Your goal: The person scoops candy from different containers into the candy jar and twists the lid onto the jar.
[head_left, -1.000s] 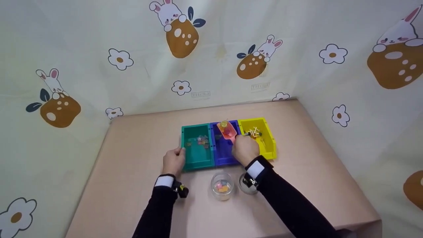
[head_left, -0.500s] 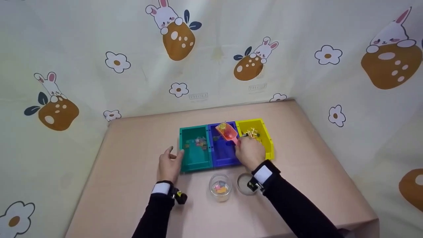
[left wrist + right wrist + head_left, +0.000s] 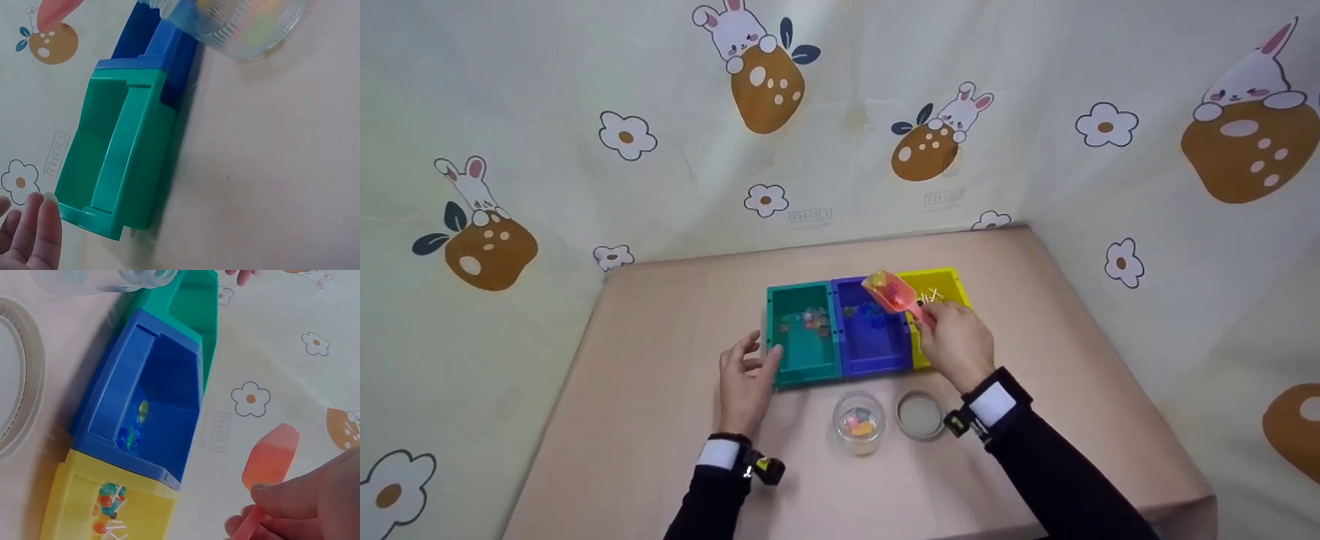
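My right hand [image 3: 960, 341] grips the handle of a pink scoop [image 3: 891, 294], raised over the blue and yellow bins. Yellow and red translucent pieces sit in the scoop's bowl. Fingers spread and relaxed, my left hand [image 3: 746, 386] is at the left side of the green bin [image 3: 808, 361]; whether it touches the rim is unclear. Small pale pieces lie in the green bin. Inside the blue bin [image 3: 877, 352] are several blue, green and yellow translucent pieces [image 3: 132, 433]. The yellow bin [image 3: 934, 280] contains small lollipops [image 3: 109, 506] with white sticks.
In front of the joined bins stands a clear jar [image 3: 840, 411], uncovered, with colored pieces at its bottom. A round lid [image 3: 921, 416] lies to its right. Patterned fabric [image 3: 690, 202] hangs behind the table [image 3: 660, 330] and along its sides.
My right hand and the loaded scoop have moved right and toward me. My left hand has loosened from the green bin's edge, its fingers spreading. The lid is now fully uncovered by my wrist.
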`<state>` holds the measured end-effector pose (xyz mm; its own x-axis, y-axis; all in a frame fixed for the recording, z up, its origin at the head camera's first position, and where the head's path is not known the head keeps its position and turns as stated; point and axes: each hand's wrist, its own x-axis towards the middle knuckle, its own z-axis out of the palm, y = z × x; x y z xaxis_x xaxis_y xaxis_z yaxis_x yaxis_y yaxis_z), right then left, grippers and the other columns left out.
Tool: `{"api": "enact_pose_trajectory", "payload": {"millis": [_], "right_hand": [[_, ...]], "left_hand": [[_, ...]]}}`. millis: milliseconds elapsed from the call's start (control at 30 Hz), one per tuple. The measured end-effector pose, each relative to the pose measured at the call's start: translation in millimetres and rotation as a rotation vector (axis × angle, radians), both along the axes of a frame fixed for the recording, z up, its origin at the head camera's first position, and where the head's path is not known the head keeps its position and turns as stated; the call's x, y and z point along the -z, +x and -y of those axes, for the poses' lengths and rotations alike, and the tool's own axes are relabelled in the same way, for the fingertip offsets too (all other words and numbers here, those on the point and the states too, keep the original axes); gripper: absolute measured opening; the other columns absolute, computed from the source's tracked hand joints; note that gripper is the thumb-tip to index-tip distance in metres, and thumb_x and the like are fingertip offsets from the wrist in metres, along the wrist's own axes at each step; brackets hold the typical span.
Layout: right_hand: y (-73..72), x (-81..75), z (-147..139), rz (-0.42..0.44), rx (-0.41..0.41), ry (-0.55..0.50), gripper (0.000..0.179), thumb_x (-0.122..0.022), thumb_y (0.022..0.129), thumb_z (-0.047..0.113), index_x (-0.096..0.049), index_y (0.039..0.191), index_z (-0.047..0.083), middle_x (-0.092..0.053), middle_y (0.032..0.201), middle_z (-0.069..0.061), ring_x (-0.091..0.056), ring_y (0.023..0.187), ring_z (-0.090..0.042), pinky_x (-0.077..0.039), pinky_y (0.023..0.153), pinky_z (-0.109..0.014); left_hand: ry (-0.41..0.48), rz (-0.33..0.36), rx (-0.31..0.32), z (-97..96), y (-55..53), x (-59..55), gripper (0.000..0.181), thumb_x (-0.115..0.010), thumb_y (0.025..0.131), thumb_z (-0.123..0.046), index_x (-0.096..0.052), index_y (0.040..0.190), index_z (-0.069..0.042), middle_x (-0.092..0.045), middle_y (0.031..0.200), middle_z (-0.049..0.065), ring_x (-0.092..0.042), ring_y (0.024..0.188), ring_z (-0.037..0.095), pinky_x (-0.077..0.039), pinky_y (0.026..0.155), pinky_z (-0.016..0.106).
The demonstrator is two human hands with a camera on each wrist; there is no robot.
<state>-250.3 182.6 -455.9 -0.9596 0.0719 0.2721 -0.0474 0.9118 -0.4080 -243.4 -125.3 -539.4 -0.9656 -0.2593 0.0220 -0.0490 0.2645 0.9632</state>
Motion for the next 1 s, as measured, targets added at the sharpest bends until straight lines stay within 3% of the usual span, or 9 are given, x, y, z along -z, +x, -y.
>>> {"api": "enact_pose_trajectory", "payload": {"millis": [200,367,500,667,800,1000], "right_hand": [[13.7,-13.9,-8.7,-0.025,-0.02,-0.04,0.027,-0.071,0.095,0.027,-0.075,0.116,0.009,-0.074,0.112,-0.012,-0.066,0.104,-0.033,-0.057,0.086,-0.05],[24.5,-27.0,-13.7,-0.064,-0.051,-0.053,0.031,-0.071,0.095,0.027,-0.074,0.119,0.008,-0.073,0.118,-0.014,-0.065,0.109,-0.035,-0.056,0.092,-0.052],[33.7,-35.1,-16.7,-0.112,-0.078,-0.054,0.029,-0.072,0.095,0.025,-0.075,0.117,0.007,-0.074,0.109,-0.012,-0.065,0.098,-0.032,-0.057,0.082,-0.047],[47.0,-43.6,-17.9,-0.129,-0.101,-0.068,0.028,-0.074,0.094,0.024,-0.075,0.117,0.008,-0.072,0.101,-0.009,-0.06,0.087,-0.026,-0.055,0.073,-0.04],[57.1,-48.3,-18.3,-0.11,-0.108,-0.068,0.03,-0.074,0.094,0.024,-0.074,0.12,0.009,-0.071,0.104,-0.008,-0.058,0.089,-0.025,-0.056,0.075,-0.038],[68.7,-46.8,-22.4,-0.101,-0.134,-0.063,0.031,-0.077,0.092,0.023,-0.075,0.12,0.008,-0.072,0.105,-0.009,-0.059,0.091,-0.025,-0.057,0.078,-0.039]], "left_hand": [[0.05,-0.07,0.068,-10.3,17.9,1.1,0.065,-0.072,0.091,-0.052,-0.055,0.145,-0.019,-0.05,0.135,0.003,-0.059,0.109,0.017,-0.052,0.09,0.035],[0.119,-0.081,0.23,-19.3,32.7,8.2,0.067,-0.077,0.09,-0.041,-0.05,0.148,-0.019,-0.048,0.146,0.004,-0.059,0.123,0.02,-0.053,0.102,0.04],[0.134,-0.052,0.391,-28.0,43.2,17.1,0.079,-0.083,0.086,-0.032,-0.043,0.153,-0.015,-0.042,0.154,0.009,-0.051,0.138,0.028,-0.046,0.113,0.046],[0.073,0.027,0.517,-39.8,53.1,27.5,0.096,-0.089,0.079,-0.034,-0.036,0.157,-0.016,-0.038,0.159,0.013,-0.041,0.147,0.031,-0.036,0.121,0.047],[0.04,0.063,0.581,-48.2,57.6,32.8,0.105,-0.092,0.074,-0.037,-0.033,0.158,-0.014,-0.035,0.162,0.012,-0.036,0.15,0.033,-0.032,0.122,0.049],[-0.015,0.041,0.616,-58.0,57.6,38.8,0.102,-0.092,0.074,-0.032,-0.037,0.156,-0.011,-0.039,0.16,0.012,-0.036,0.15,0.033,-0.03,0.123,0.053]]}}
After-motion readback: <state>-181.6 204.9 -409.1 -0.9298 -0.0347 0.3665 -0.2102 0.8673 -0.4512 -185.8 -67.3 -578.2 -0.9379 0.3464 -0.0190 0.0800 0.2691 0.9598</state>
